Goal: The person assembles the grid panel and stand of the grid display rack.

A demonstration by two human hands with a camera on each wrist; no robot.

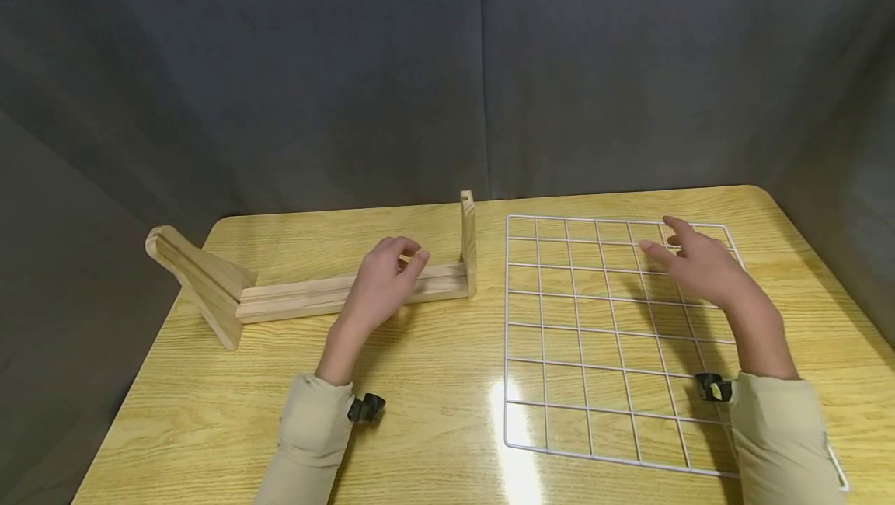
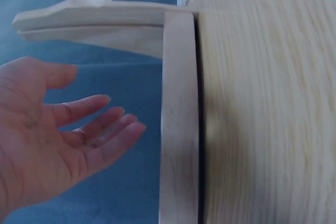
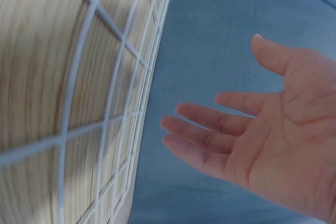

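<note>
Beige sleeves end in two hands above the yellow wooden table [image 1: 433,404]: the left hand [image 1: 383,281] hovers with relaxed, slightly bent fingers, holding nothing, just over the long light-wood rack with two upright end boards [image 1: 315,297]. Right of this rack lies flat the white square wire grid panel [image 1: 594,342]. Over the grid's far part, the right hand [image 1: 699,264] is spread open and empty, not touching it.

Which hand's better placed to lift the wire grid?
Right. The right hand hovers open over the wire grid; the left hand is over the wooden stand.
</note>
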